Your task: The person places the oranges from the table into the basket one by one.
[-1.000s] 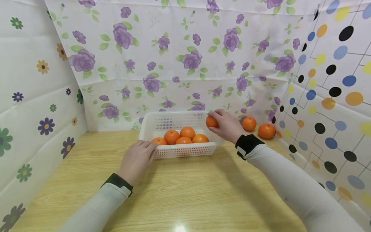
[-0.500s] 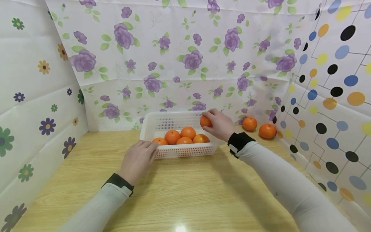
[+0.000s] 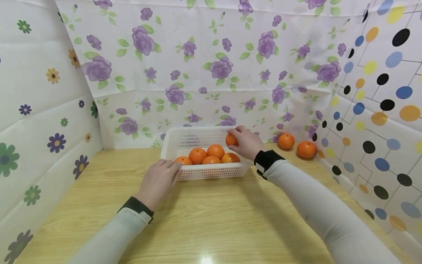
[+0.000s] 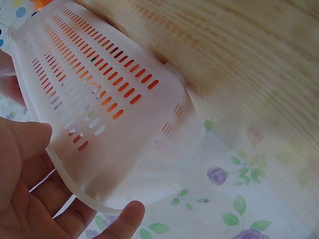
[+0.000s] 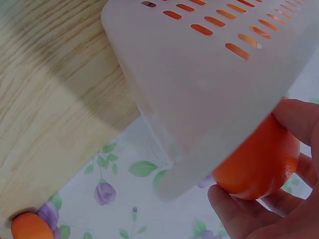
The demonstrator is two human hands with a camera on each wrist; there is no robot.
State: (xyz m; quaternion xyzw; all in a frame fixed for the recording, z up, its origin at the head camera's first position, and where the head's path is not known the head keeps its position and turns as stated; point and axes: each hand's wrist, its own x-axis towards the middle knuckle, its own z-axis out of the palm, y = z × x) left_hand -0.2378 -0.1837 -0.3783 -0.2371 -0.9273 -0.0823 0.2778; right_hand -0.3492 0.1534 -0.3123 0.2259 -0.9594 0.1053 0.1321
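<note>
A white slotted plastic basket stands against the patterned cloth, with several mandarin oranges along its front side. My left hand grips the basket's front-left rim; the left wrist view has thumb and fingers around that rim. Over the basket's right end, my right hand holds a mandarin orange between thumb and fingers. That held fruit shows just past the basket's rim in the right wrist view, partly hidden by the basket wall.
Two more mandarin oranges lie on the wooden table right of the basket, near the corner. Flowered cloth hangs behind; a dotted cloth walls the right side and another flowered cloth the left.
My right hand has moved left with the mandarin orange, from the basket's right edge to farther over its inside. The left hand keeps its place on the rim.
</note>
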